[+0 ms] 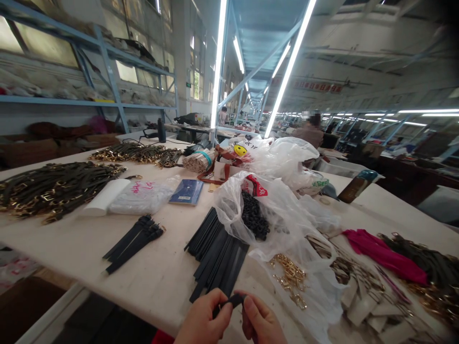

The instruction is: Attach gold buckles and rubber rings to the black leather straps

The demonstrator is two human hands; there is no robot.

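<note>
Two bare hands meet at the bottom center of the frame, pinching one dark strap [235, 301] between them: the left hand [207, 316] grips one part of it, the right hand [261, 319] the other. Just above, on the table [154, 277], lies one stack of flat black strips [224, 260], too closely overlapped to count. Left of it, at lower left of center, is one small bundle of black straps [134, 241], several pieces fanned together.

Single items stand farther up: one blue booklet [186, 192], one white roll [102, 198], one clear packet [143, 197] with pink writing, and one black bottle [161, 131]. Two heaps of dark straps with gold fittings fill the left, the larger one [60, 186] nearer. A magenta cloth [385, 253] and pale straps [366, 298] crowd the lower right.

A translucent plastic bag [229, 196] overlaps the upper end of the strip stack and partly covers a mass of small black loops [254, 217]. Gold metal fittings [292, 277] lie on plastic right of the strips, tangled beyond counting. The fingers hide much of the held strap; the wrists are cut off by the lower edge, and the far background is blurred.
</note>
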